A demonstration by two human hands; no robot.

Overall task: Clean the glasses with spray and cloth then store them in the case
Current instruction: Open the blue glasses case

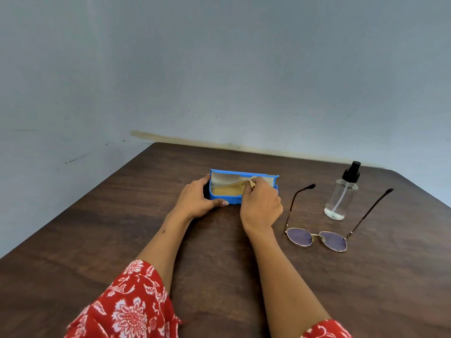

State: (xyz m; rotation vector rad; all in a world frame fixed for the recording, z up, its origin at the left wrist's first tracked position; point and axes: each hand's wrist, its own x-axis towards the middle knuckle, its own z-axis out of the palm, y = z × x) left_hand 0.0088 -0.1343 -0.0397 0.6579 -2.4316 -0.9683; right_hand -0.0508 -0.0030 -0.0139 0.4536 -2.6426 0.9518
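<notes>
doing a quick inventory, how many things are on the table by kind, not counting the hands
glasses case: 1, blue, open
cloth: 1, tan, in the case
glasses: 1
spray bottle: 1
total: 4

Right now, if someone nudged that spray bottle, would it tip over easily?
Probably yes. The spray bottle is tall and narrow and stands upright on the table, with little liquid visible at the bottom, so it is likely light. Its clear body could be glass or plastic; I cannot tell.
</notes>
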